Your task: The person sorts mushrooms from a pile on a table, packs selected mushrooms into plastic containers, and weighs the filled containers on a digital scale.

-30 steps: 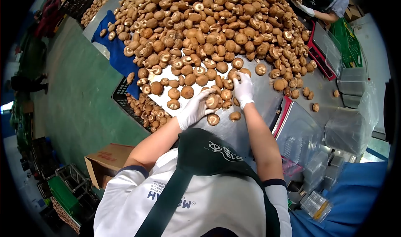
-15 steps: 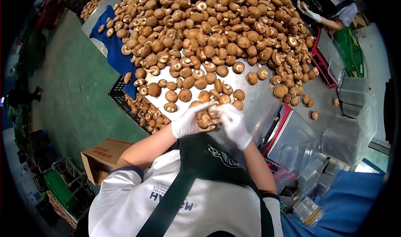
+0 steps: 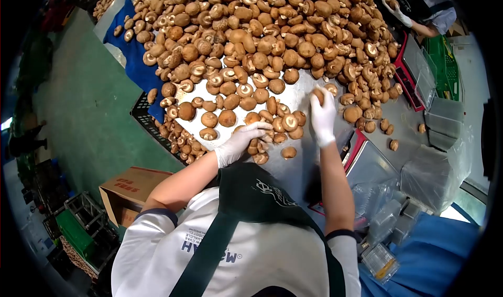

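Head view: pinches a mushroom [image 3: 318, 95] in the nearly closed right hand [image 3: 323, 117], cups the left hand [image 3: 241, 142], with unclear grip, over near mushrooms [image 3: 260, 158], risking scatter if brushed.

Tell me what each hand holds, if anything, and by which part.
Right hand: one mushroom, by its cap. Left hand: over clustered mushrooms; whether it holds any cannot be told.
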Motion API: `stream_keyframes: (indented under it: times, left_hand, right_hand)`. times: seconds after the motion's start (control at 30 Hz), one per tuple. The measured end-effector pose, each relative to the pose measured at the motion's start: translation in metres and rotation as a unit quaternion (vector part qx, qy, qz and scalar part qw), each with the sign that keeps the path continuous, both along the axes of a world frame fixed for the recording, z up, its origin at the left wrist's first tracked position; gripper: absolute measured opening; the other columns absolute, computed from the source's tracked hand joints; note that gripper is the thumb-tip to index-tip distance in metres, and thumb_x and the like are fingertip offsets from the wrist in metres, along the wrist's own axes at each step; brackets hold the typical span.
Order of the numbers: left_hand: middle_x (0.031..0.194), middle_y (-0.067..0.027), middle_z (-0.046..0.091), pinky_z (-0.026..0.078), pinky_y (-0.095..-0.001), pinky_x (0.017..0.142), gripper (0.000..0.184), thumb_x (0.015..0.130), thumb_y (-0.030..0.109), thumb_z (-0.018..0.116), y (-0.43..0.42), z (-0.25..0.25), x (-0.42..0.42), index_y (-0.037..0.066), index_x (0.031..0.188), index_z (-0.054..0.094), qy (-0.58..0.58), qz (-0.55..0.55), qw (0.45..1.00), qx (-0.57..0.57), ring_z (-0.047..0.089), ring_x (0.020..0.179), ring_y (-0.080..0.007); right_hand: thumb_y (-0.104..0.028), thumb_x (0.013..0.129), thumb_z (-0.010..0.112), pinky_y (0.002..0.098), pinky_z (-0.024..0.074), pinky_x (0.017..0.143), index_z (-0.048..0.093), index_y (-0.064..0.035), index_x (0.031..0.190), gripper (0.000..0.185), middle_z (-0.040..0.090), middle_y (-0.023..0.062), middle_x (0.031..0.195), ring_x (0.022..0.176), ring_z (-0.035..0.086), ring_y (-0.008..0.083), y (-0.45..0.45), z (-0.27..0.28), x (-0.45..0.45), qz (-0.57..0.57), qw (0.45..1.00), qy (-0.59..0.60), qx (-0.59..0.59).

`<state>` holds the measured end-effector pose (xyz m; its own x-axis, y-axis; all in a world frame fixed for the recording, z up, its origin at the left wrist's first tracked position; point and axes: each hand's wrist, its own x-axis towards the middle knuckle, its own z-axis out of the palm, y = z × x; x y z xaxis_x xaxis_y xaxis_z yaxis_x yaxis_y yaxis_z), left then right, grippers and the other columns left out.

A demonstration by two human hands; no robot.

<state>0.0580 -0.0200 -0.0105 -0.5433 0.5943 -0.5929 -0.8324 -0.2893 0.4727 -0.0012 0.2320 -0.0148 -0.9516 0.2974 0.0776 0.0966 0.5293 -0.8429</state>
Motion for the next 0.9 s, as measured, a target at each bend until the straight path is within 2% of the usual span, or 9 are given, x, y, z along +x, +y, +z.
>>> stream_keyframes:
  times: [0.2, 0.33, 0.4, 0.47, 0.6, 0.7, 0.8, 0.83, 0.9]
  left_hand:
    - [0.093, -0.0113, 0.066, 0.055, -0.0311, 0.072, 0.033, 0.101, 0.028, 0.051, 0.009, -0.012, 0.017, 0.003, 0.123, 0.053, -0.023, -0.051, 0.998, 0.008, 0.066, 0.084, -0.0183]
    - [0.092, -0.0121, 0.067, 0.056, -0.0293, 0.07, 0.037, 0.102, 0.035, 0.049, 0.01, -0.016, 0.021, 0.003, 0.12, 0.054, 0.012, -0.012, 1.0, 0.0, 0.066, 0.079, -0.0174]
    - [0.096, -0.0128, 0.067, 0.056, -0.0303, 0.071, 0.042, 0.102, 0.039, 0.045, 0.002, -0.013, 0.021, 0.004, 0.124, 0.053, -0.006, -0.007, 1.0, 0.02, 0.066, 0.079, -0.0184]
    - [0.103, -0.0137, 0.067, 0.057, -0.0331, 0.073, 0.048, 0.104, 0.044, 0.039, -0.006, -0.01, 0.027, 0.006, 0.132, 0.049, -0.052, -0.021, 0.997, 0.049, 0.067, 0.083, -0.0201]
    - [0.12, -0.0155, 0.062, 0.057, -0.0382, 0.085, 0.057, 0.102, 0.048, 0.042, -0.043, -0.045, 0.047, 0.002, 0.136, 0.048, -0.094, -0.089, 0.967, 0.221, 0.066, 0.099, -0.0243]
    - [0.123, -0.0161, 0.062, 0.052, -0.0383, 0.096, 0.05, 0.101, 0.037, 0.05, -0.056, -0.022, 0.054, 0.001, 0.135, 0.049, -0.136, -0.054, 0.977, 0.153, 0.064, 0.109, -0.0247]
    - [0.128, -0.0183, 0.059, 0.049, -0.0372, 0.1, 0.054, 0.098, 0.032, 0.055, -0.061, -0.011, 0.046, -0.001, 0.139, 0.044, -0.058, -0.089, 0.972, 0.21, 0.061, 0.115, -0.0269]
    - [0.128, -0.0183, 0.059, 0.049, -0.0367, 0.099, 0.054, 0.098, 0.032, 0.056, -0.06, -0.005, 0.041, -0.001, 0.139, 0.044, -0.01, -0.1, 0.968, 0.229, 0.061, 0.115, -0.027]
    - [0.127, -0.017, 0.059, 0.049, -0.0341, 0.097, 0.056, 0.096, 0.029, 0.058, -0.056, -0.004, 0.036, -0.003, 0.139, 0.044, 0.052, -0.124, 0.959, 0.249, 0.062, 0.112, -0.0259]
  right_hand:
    - [-0.01, 0.079, 0.068, 0.0424, 0.0488, 0.088, 0.063, -0.0032, 0.11, 0.032, 0.066, 0.0139, 0.104, 0.098, 0.059, 0.0343, -0.052, 0.011, 0.079, 0.167, 0.963, 0.076, 0.198]
    - [-0.013, 0.077, 0.073, 0.0425, 0.0491, 0.087, 0.064, -0.0059, 0.108, 0.033, 0.065, 0.0175, 0.098, 0.096, 0.06, 0.0349, -0.06, 0.012, 0.069, 0.085, 0.986, -0.035, 0.142]
    - [-0.015, 0.079, 0.073, 0.0393, 0.0495, 0.085, 0.066, -0.0067, 0.106, 0.03, 0.066, 0.0176, 0.096, 0.094, 0.063, 0.0328, -0.063, 0.028, 0.07, 0.032, 0.997, -0.063, -0.042]
    - [-0.015, 0.079, 0.073, 0.0385, 0.0483, 0.088, 0.065, -0.0056, 0.106, 0.03, 0.065, 0.0163, 0.097, 0.096, 0.062, 0.031, -0.076, 0.044, 0.085, 0.155, 0.984, 0.059, 0.063]
    - [-0.021, 0.081, 0.069, 0.0447, 0.0388, 0.101, 0.056, -0.0012, 0.121, 0.046, 0.056, 0.0196, 0.122, 0.116, 0.049, 0.0387, -0.107, 0.052, 0.116, 0.293, 0.952, 0.03, 0.081]
    - [-0.028, 0.084, 0.066, 0.046, 0.032, 0.11, 0.049, 0.0019, 0.133, 0.059, 0.049, 0.0227, 0.136, 0.131, 0.04, 0.0405, -0.104, 0.068, 0.117, 0.385, 0.92, -0.048, 0.057]
    - [-0.029, 0.087, 0.063, 0.0462, 0.0304, 0.112, 0.049, 0.0036, 0.134, 0.059, 0.048, 0.0229, 0.139, 0.132, 0.04, 0.0396, -0.095, 0.069, 0.099, 0.462, 0.884, -0.077, -0.002]
    - [-0.04, 0.099, 0.047, 0.0443, 0.0271, 0.114, 0.047, 0.0022, 0.138, 0.058, 0.046, 0.0218, 0.144, 0.135, 0.04, 0.0372, -0.089, 0.063, 0.084, 0.507, 0.856, -0.085, -0.048]
    - [-0.039, 0.103, 0.042, 0.0386, 0.033, 0.11, 0.05, 0.0004, 0.137, 0.053, 0.053, 0.0159, 0.138, 0.13, 0.047, 0.0268, -0.083, 0.051, 0.062, 0.42, 0.871, -0.101, -0.234]
